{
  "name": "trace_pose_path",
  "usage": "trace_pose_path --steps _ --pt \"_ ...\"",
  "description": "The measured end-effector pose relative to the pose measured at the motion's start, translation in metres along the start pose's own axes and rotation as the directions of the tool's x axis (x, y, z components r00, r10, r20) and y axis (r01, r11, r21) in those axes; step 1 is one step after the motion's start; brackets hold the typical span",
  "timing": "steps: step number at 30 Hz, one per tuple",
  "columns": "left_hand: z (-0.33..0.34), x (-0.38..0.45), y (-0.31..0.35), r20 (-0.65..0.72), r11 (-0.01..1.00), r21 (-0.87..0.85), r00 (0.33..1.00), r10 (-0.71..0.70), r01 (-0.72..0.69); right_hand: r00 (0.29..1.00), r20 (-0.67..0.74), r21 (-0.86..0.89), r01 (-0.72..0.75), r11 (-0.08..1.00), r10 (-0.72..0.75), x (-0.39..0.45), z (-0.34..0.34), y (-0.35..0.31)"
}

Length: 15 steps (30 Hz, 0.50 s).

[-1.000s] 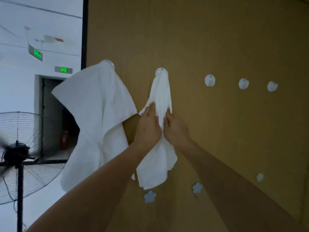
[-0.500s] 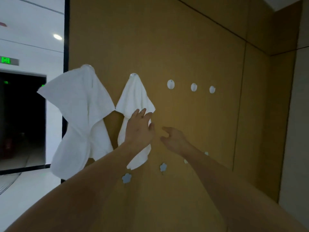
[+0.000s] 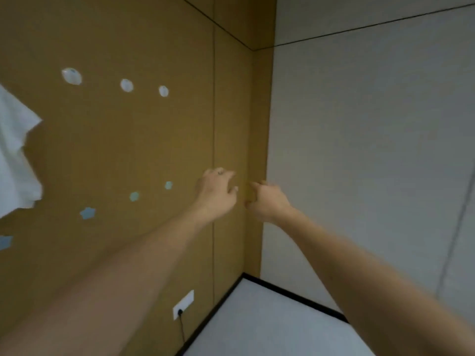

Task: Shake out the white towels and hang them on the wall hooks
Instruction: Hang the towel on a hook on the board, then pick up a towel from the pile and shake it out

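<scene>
White towel (image 3: pixel 15 155) — cut off by the left edge, its hook out of frame. Left hand (image 3: pixel 218 194) and right hand (image 3: pixel 267 201) motion-blurred; finger positions unclear. Lowest blue flower sticker (image 3: pixel 5 242) partly cropped — left edge.
</scene>
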<state>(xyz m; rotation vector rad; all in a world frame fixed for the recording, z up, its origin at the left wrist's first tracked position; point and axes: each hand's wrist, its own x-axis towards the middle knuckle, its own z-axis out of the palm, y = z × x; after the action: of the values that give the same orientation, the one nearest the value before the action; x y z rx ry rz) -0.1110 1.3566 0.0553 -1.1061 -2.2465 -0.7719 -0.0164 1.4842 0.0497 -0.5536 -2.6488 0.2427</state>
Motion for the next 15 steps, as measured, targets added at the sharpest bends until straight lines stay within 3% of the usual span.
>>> trace_pose_path --steps 7,10,15 --pt "0.132 -0.007 0.215 0.205 0.949 -0.22 0.94 0.272 -0.227 0.937 -0.057 -0.081 -0.349 0.934 0.345 -0.118 -0.062 0.218" --pt "0.181 -0.02 0.314 0.252 0.904 -0.307 0.891 0.378 -0.297 0.856 -0.09 -0.083 -0.516 0.852 0.51 -0.183 -0.086 0.3" --pt "0.26 -0.063 0.473 0.287 0.758 -0.482 0.739 0.61 -0.439 0.668 -0.137 -0.073 -0.743 0.666 0.731 -0.297 -0.115 0.424"
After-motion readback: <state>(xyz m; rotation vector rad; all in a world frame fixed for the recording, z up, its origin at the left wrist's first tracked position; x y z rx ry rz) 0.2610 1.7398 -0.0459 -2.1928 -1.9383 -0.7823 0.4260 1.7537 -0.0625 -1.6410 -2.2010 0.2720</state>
